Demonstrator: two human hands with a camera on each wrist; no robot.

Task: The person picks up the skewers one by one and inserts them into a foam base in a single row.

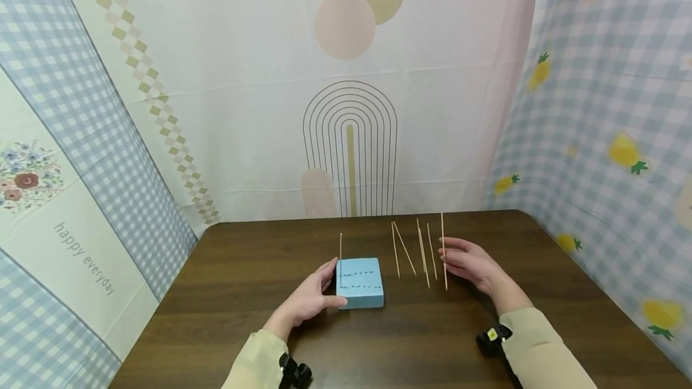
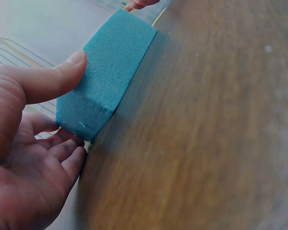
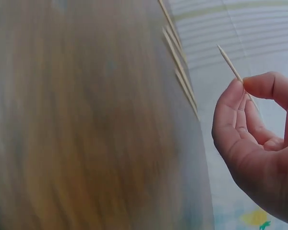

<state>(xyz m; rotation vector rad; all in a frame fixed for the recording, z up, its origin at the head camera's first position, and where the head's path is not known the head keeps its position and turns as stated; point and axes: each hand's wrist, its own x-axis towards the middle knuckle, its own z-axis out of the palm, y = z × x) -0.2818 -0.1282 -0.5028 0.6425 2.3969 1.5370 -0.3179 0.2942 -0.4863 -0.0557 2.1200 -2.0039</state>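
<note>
A light blue foam block (image 1: 361, 302), its top marked with rows of small dark holes or dots, lies on the table. My left hand (image 1: 310, 298) grips its left side; the left wrist view shows the thumb pressed on the near face and the fingers at the end. One thin wooden skewer (image 1: 340, 248) stands upright in the block near its left edge. To the right, my right hand (image 1: 471, 264) pinches another wooden skewer (image 3: 228, 61) between thumb and fingertips, with a pointed end sticking out in the right wrist view.
Several loose wooden skewers (image 1: 396, 251) lie on the brown wooden table (image 1: 259, 257) between the block and my right hand. A patterned cloth (image 1: 259, 137) hangs behind the table, and checked cloths hang on both sides.
</note>
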